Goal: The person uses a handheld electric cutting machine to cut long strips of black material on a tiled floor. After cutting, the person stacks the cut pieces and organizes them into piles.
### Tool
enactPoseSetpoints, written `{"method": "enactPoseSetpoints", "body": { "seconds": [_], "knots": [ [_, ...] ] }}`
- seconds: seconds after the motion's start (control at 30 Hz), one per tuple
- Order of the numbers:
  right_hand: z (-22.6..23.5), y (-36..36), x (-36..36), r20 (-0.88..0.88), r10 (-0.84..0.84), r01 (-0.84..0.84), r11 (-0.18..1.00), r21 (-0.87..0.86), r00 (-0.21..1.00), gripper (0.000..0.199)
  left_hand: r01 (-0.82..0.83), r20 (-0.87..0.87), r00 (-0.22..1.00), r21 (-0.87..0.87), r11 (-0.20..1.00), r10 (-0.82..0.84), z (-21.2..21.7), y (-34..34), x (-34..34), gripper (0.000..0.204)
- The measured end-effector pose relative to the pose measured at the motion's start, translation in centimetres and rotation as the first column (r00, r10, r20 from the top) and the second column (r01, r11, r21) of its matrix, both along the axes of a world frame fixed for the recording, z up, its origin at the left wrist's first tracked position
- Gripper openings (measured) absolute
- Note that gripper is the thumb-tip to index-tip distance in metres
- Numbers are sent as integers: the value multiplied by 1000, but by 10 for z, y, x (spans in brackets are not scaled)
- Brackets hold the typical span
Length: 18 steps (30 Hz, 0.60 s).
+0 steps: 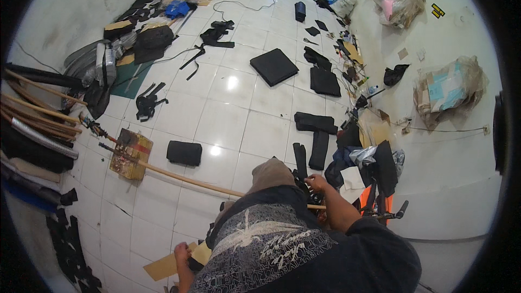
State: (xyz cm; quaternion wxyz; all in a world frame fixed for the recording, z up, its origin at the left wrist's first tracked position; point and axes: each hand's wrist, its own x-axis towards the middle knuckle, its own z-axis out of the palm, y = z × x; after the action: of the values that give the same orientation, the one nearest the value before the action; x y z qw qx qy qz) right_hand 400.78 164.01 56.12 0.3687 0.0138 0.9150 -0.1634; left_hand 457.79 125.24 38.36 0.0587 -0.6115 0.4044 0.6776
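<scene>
Lying by the left hand point(183, 252), whose grip I cannot tell, is straight-edged tan cardboard point(161, 267).

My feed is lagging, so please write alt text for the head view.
A person's right hand is at black material, grip unclear; the left hand is by a tan sheet. A long wooden pole stretches leftward, and folded black pieces lie on the white tiled floor.
</scene>
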Motion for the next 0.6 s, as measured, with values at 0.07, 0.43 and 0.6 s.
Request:
{"method": "enactPoseSetpoints", "body": {
  "seconds": [0.07,0.43,0.6],
  "knots": [
    [-8,6,0,38,7,-7,1000,2,999,48,18,31,999,37,999,-20,10,16,-22,22],
    [-65,-33,-160,177,10,-14,1000,24,984,42,-189,132,972,-59,980,196,75,-61,-266,25],
    [-63,-117,-330,238,8,10,997,-75,971,45,-150,195,966,-113,982,170,145,-91,-413,23]
  ]
}}
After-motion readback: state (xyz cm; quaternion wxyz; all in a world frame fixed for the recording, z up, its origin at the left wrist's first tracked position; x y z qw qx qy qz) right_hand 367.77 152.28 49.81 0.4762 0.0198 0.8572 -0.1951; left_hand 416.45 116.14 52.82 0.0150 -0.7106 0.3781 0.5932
